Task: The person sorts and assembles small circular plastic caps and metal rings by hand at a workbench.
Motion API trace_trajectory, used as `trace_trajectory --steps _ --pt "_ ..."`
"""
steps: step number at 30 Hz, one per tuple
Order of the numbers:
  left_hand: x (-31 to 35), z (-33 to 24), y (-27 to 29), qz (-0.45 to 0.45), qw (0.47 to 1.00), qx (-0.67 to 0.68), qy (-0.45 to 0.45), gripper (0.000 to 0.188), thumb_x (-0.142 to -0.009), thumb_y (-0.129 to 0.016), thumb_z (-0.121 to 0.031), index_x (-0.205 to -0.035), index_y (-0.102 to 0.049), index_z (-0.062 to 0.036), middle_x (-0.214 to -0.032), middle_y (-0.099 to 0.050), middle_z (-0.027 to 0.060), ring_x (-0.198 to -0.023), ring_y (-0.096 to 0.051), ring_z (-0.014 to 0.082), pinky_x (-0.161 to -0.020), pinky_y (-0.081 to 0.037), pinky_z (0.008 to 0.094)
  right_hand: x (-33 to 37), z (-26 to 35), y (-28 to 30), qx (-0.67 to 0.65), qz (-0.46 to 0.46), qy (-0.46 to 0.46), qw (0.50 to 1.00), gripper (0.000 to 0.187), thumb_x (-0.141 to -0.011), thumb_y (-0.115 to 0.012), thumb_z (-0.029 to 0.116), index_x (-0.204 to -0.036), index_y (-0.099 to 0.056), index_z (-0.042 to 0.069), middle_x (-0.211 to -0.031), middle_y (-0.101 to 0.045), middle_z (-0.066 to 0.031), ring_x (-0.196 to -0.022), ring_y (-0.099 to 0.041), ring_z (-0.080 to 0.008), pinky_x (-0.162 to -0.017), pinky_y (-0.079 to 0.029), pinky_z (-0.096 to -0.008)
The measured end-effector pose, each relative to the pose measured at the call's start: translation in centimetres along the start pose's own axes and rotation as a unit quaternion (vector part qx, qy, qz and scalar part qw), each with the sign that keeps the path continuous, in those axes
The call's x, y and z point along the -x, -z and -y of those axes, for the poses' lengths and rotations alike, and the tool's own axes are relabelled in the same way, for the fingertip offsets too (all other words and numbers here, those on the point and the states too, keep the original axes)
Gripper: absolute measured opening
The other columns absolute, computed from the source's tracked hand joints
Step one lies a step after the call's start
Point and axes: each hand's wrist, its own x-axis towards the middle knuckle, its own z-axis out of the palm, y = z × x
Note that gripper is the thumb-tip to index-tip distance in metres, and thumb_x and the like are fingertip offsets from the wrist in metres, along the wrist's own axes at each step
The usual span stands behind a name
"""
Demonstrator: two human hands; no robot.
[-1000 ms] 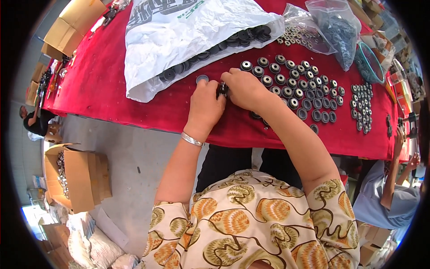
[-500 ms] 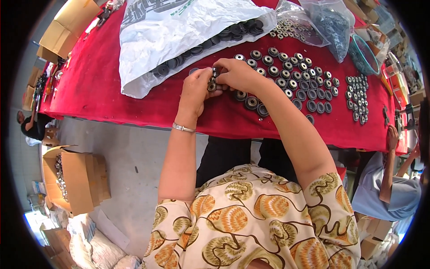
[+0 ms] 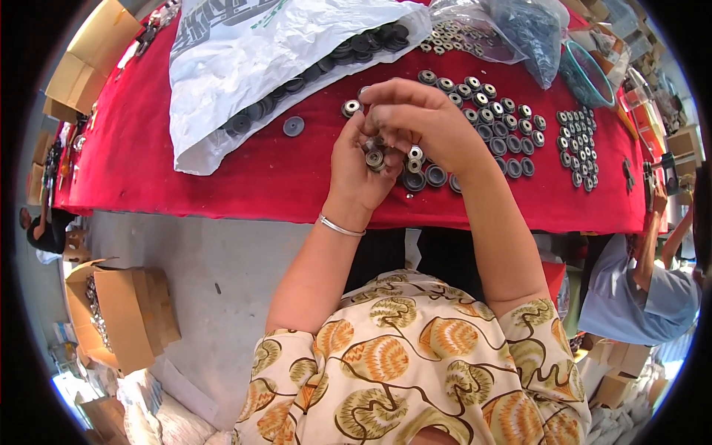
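My left hand [image 3: 360, 167] is cupped palm up above the table's front part, with several small metal bearings [image 3: 375, 159] held in its palm and fingers. Over it reaches my right hand [image 3: 434, 122], its fingers bent and apart; the thumb tip is partly hidden, and I see nothing gripped. Just past the left fingertips a dark round wheel [image 3: 351, 109] with a metal centre sits on the cloth. A lone grey disc [image 3: 294, 127] lies flat to the left. Rows of dark wheels [image 3: 486, 116], many with metal bearings in their centres, spread out right of my hands.
A white plastic bag [image 3: 222, 81] spills black discs [image 3: 319, 70] on the red cloth [image 3: 126, 159]. Small bearings [image 3: 577, 144] stand grouped at the right, near a teal basket [image 3: 586, 74]. Clear bags [image 3: 530, 37] lie behind. A co-worker [image 3: 638, 289] sits at the right.
My hands have shifted right and slightly nearer, and the right fingers have loosened from their pinch and lifted. The lone grey disc and the wheel past my fingertips now show fully.
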Motion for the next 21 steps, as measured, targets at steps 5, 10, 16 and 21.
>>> trace_trajectory --steps 5,10,16,21 --pt "0.1 -1.9 0.4 -0.014 0.995 0.085 -0.042 0.025 -0.092 -0.052 -0.019 -0.097 -0.062 0.0041 -0.087 -0.061 0.013 -0.061 -0.053 0.013 -0.044 -0.042 0.0168 3.9 0.3 3.5 -0.119 -0.141 0.076 0.98 0.018 -0.088 -0.062 0.011 -0.104 -0.062 0.002 -0.086 -0.064 -0.0026 -0.073 -0.061 -0.0077 -0.061 -0.048 -0.0207" --pt "2.1 -2.6 1.3 -0.001 0.985 0.149 -0.087 0.024 -0.091 -0.054 -0.012 -0.099 -0.059 0.0101 -0.095 -0.05 0.0122 -0.068 -0.05 0.0099 -0.049 -0.047 0.015 8.4 -2.2 4.1 0.163 -0.194 0.069 0.965 0.019 -0.084 -0.066 0.007 -0.102 -0.062 0.002 -0.088 -0.065 -0.0041 -0.081 -0.063 -0.0135 -0.067 -0.049 -0.0252" --pt "2.5 -0.9 2.8 -0.082 0.986 0.129 -0.063 0.022 -0.09 -0.055 -0.013 -0.097 -0.063 0.0058 -0.099 -0.06 0.0176 -0.074 -0.056 0.0175 -0.053 -0.05 0.0192 9.8 -4.0 2.1 0.435 -0.186 0.126 0.872 0.023 -0.077 -0.067 -0.001 -0.1 -0.06 0.002 -0.09 -0.06 -0.01 -0.077 -0.059 -0.0248 -0.067 -0.047 -0.0306" --pt "2.3 -0.7 3.2 -0.02 0.996 0.049 -0.075 0.023 -0.091 -0.053 -0.015 -0.098 -0.063 0.0039 -0.101 -0.061 0.0161 -0.072 -0.053 0.016 -0.048 -0.041 0.0186 8.9 -5.3 2.0 0.542 -0.177 0.184 0.8 0.021 -0.073 -0.071 0.008 -0.092 -0.061 0.007 -0.088 -0.062 -0.006 -0.085 -0.057 -0.0264 -0.076 -0.044 -0.0371"
